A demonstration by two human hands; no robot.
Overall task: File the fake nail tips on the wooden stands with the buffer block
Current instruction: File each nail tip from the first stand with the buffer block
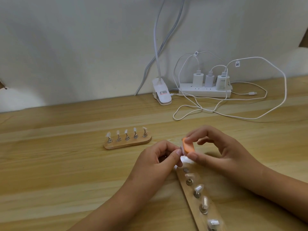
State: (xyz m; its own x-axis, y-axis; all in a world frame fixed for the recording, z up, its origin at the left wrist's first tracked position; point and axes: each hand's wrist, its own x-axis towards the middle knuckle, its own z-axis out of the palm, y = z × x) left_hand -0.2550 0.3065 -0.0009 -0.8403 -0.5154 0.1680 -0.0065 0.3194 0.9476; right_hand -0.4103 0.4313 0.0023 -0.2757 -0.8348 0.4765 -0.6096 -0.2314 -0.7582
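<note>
My right hand (215,147) pinches an orange buffer block (188,146) between thumb and fingers. Its face lies against a nail tip (181,148) that my left hand (158,157) pinches on its small peg, lifted above the near wooden stand (188,194). That stand runs from my hands toward the bottom right and carries several pegs with clear nail tips (199,188); one metal socket (185,169) at its far end is bare. A second wooden stand (127,142) with several upright nail tips lies farther back on the table.
At the back right, by the wall, a white power strip (205,92) holds three chargers, and loose white cables (233,112) loop across the table. A white clip-on lamp base (162,93) sits left of it. The wooden table (66,164) stretches left.
</note>
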